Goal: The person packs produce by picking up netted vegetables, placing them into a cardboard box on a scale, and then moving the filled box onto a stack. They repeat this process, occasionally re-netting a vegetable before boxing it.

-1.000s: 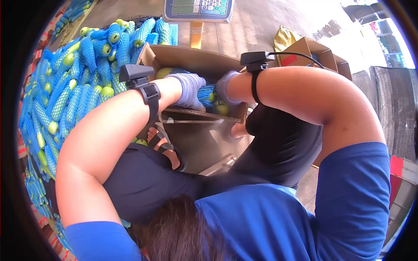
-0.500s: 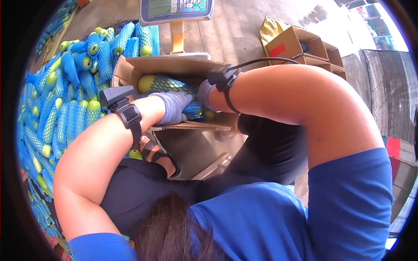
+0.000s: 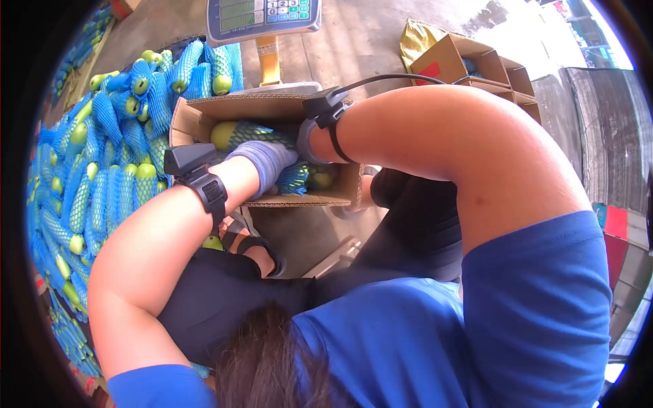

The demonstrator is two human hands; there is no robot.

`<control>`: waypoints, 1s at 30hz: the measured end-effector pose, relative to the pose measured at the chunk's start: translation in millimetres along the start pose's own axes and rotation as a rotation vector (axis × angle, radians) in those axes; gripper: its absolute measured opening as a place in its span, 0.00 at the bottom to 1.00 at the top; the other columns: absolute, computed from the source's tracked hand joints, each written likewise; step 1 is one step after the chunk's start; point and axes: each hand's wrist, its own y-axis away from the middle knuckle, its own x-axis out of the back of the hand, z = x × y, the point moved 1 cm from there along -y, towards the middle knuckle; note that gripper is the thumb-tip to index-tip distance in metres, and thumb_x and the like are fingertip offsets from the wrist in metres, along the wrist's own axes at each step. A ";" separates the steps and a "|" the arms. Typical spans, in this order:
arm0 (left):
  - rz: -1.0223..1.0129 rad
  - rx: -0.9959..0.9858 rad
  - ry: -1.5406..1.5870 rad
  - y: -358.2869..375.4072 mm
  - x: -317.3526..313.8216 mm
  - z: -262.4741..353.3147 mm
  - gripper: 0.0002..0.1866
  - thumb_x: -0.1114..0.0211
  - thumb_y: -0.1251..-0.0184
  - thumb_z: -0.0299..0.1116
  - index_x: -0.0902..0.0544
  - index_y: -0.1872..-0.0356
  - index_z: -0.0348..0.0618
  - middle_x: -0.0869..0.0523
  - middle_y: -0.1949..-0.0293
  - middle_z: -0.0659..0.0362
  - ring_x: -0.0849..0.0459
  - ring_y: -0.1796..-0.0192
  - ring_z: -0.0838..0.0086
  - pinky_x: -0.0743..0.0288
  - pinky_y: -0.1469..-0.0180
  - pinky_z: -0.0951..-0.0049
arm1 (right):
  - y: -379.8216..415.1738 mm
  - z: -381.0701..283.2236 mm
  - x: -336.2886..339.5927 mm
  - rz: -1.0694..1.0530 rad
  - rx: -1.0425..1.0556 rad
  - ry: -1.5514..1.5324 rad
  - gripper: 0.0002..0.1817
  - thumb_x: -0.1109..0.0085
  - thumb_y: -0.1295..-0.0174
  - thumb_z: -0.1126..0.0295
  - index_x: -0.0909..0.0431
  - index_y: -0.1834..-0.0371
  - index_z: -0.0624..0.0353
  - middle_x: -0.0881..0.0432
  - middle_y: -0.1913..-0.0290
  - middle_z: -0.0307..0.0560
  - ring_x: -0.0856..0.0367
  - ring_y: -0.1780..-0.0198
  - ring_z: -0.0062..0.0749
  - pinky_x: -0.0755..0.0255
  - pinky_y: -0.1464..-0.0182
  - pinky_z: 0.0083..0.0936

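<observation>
A cardboard box [image 3: 350,187] holds pale-green, gourd-like produce in blue foam netting. Inside it, one netted gourd [image 3: 224,134] lies along the far wall with its bare end to the left. My left hand [image 3: 269,162], in a grey-blue glove, reaches down into the box between that gourd and the near wall, its fingers mostly hidden. Beside it is another piece of blue netting [image 3: 294,179]. My right hand [image 3: 310,141], gloved too, is at the box's right part, its fingers out of sight behind the wrist. What either hand grips does not show.
A digital scale display [image 3: 264,17] stands on a post behind the box. To the left lies a large pile of netted gourds [image 3: 102,183]. More cardboard boxes [image 3: 462,61] and a yellow sack [image 3: 413,41] are at the back right. My legs flank the box's near side.
The view has shifted slightly. My right hand has moved a little left and up, and more netting and green produce shows at the box's right end. My left hand stays inside.
</observation>
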 end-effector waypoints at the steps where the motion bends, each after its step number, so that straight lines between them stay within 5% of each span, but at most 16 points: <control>1: -0.028 0.041 0.097 -1.5 -3.6 -0.2 0.19 0.32 0.38 0.26 0.18 0.44 0.41 0.12 0.51 0.47 0.11 0.50 0.55 0.17 0.49 0.61 | 7.6 -1.5 5.5 -0.003 -0.006 -0.007 0.27 0.28 0.44 0.51 0.15 0.41 0.46 0.13 0.43 0.38 0.17 0.39 0.39 0.21 0.43 0.36; 3: -0.050 0.088 0.163 2.3 -2.8 -2.8 0.21 0.30 0.39 0.29 0.19 0.44 0.41 0.12 0.51 0.45 0.13 0.47 0.52 0.19 0.45 0.58 | 39.2 2.5 26.5 0.044 -0.022 -0.059 0.27 0.28 0.44 0.50 0.15 0.41 0.46 0.13 0.43 0.38 0.17 0.39 0.39 0.21 0.42 0.36; 5: 0.081 -0.141 -0.341 15.4 -5.0 -5.8 0.30 0.26 0.43 0.33 0.23 0.38 0.40 0.15 0.46 0.43 0.17 0.41 0.50 0.22 0.39 0.59 | 104.4 14.8 52.9 0.298 0.035 -0.240 0.28 0.31 0.40 0.51 0.18 0.38 0.50 0.13 0.44 0.38 0.19 0.38 0.36 0.23 0.41 0.37; 6: 0.187 -0.245 -0.288 15.3 -10.1 -22.7 0.38 0.22 0.50 0.40 0.25 0.35 0.43 0.18 0.42 0.42 0.20 0.39 0.49 0.25 0.36 0.56 | 130.2 29.1 52.5 0.439 0.151 -0.483 0.24 0.33 0.38 0.53 0.18 0.41 0.50 0.12 0.48 0.39 0.17 0.46 0.34 0.22 0.47 0.35; 7: 0.236 -0.342 -0.153 32.1 -0.7 -26.2 0.35 0.23 0.48 0.38 0.24 0.37 0.43 0.19 0.41 0.41 0.21 0.38 0.47 0.27 0.35 0.57 | 151.8 43.4 43.9 0.578 0.273 -0.732 0.20 0.34 0.36 0.55 0.17 0.45 0.51 0.11 0.53 0.41 0.14 0.53 0.32 0.20 0.54 0.33; 9: 0.474 -0.442 -0.032 54.0 0.0 -51.7 0.30 0.24 0.46 0.37 0.21 0.40 0.42 0.18 0.45 0.43 0.20 0.41 0.47 0.27 0.35 0.57 | 174.3 69.6 15.4 0.459 0.293 -1.515 0.12 0.40 0.32 0.59 0.19 0.58 0.55 0.15 0.67 0.41 0.21 0.72 0.23 0.25 0.68 0.24; 10: 0.648 -0.394 -0.111 64.3 2.6 -70.5 0.26 0.25 0.45 0.39 0.20 0.45 0.42 0.17 0.48 0.45 0.19 0.43 0.48 0.26 0.38 0.56 | 181.4 86.8 0.3 0.252 0.234 -1.594 0.13 0.44 0.30 0.59 0.24 0.67 0.57 0.20 0.75 0.38 0.30 0.80 0.16 0.33 0.76 0.15; 11: 0.825 -0.345 -0.191 73.8 6.8 -84.7 0.22 0.25 0.44 0.41 0.18 0.50 0.42 0.16 0.51 0.46 0.18 0.46 0.49 0.25 0.40 0.56 | 178.8 86.0 -16.7 0.235 -0.056 -1.410 0.23 0.48 0.28 0.49 0.26 0.69 0.59 0.22 0.77 0.37 0.31 0.80 0.17 0.28 0.71 0.23; 13: 0.955 0.285 -0.327 107.3 23.1 -89.8 0.21 0.26 0.41 0.49 0.19 0.61 0.41 0.16 0.56 0.48 0.17 0.52 0.50 0.24 0.47 0.54 | 192.3 66.3 -50.7 0.119 -0.207 -1.295 0.34 0.53 0.30 0.35 0.22 0.64 0.60 0.17 0.72 0.43 0.22 0.76 0.27 0.21 0.61 0.33; 14: 0.925 0.438 -0.352 115.6 21.0 -93.7 0.22 0.29 0.39 0.52 0.20 0.65 0.40 0.15 0.58 0.46 0.16 0.54 0.49 0.25 0.48 0.53 | 194.8 48.0 -58.7 0.146 -0.213 -1.270 0.43 0.60 0.33 0.26 0.19 0.60 0.62 0.14 0.64 0.51 0.14 0.67 0.37 0.20 0.49 0.42; 16: 0.723 0.673 -0.122 127.4 15.4 -104.1 0.26 0.33 0.34 0.57 0.18 0.68 0.38 0.15 0.65 0.40 0.15 0.55 0.47 0.24 0.51 0.51 | 188.7 20.8 -66.3 0.094 -0.076 -1.382 0.44 0.60 0.33 0.26 0.17 0.57 0.63 0.12 0.57 0.54 0.12 0.60 0.41 0.20 0.47 0.44; 18: 0.451 0.533 0.059 102.5 -23.8 -169.6 0.33 0.47 0.27 0.62 0.14 0.53 0.36 0.15 0.56 0.33 0.17 0.47 0.41 0.26 0.44 0.48 | 164.2 0.9 -67.9 0.105 -0.046 -1.518 0.40 0.59 0.31 0.29 0.16 0.60 0.59 0.12 0.59 0.51 0.12 0.63 0.38 0.20 0.51 0.43; 22: 0.546 0.335 0.004 100.6 -38.0 -149.2 0.28 0.54 0.23 0.51 0.15 0.54 0.33 0.15 0.53 0.34 0.18 0.47 0.40 0.27 0.43 0.47 | 59.5 -2.8 -59.4 0.225 -0.319 -1.458 0.15 0.50 0.29 0.56 0.14 0.66 0.47 0.12 0.69 0.38 0.14 0.71 0.26 0.22 0.61 0.32; 24: 0.434 0.452 -0.168 96.5 -35.5 -106.0 0.30 0.54 0.23 0.51 0.14 0.55 0.32 0.14 0.54 0.36 0.16 0.47 0.43 0.25 0.42 0.49 | 47.3 10.4 -63.6 0.313 -0.180 -1.125 0.16 0.51 0.29 0.57 0.13 0.59 0.47 0.10 0.62 0.36 0.12 0.64 0.24 0.21 0.56 0.27; 28: 0.410 0.476 -0.188 95.6 -36.8 -91.1 0.31 0.54 0.22 0.51 0.14 0.59 0.30 0.14 0.57 0.35 0.14 0.51 0.44 0.23 0.45 0.49 | 70.9 21.1 -39.1 0.368 -0.418 -0.784 0.24 0.55 0.28 0.53 0.17 0.39 0.51 0.13 0.45 0.44 0.16 0.40 0.39 0.24 0.41 0.37; 30: 0.393 0.486 -0.199 96.8 -35.8 -93.7 0.30 0.54 0.22 0.51 0.13 0.59 0.30 0.13 0.57 0.35 0.14 0.51 0.44 0.23 0.45 0.49 | 114.0 15.4 -22.6 0.306 -0.446 -0.763 0.26 0.55 0.28 0.51 0.17 0.40 0.52 0.13 0.44 0.47 0.17 0.39 0.42 0.25 0.41 0.40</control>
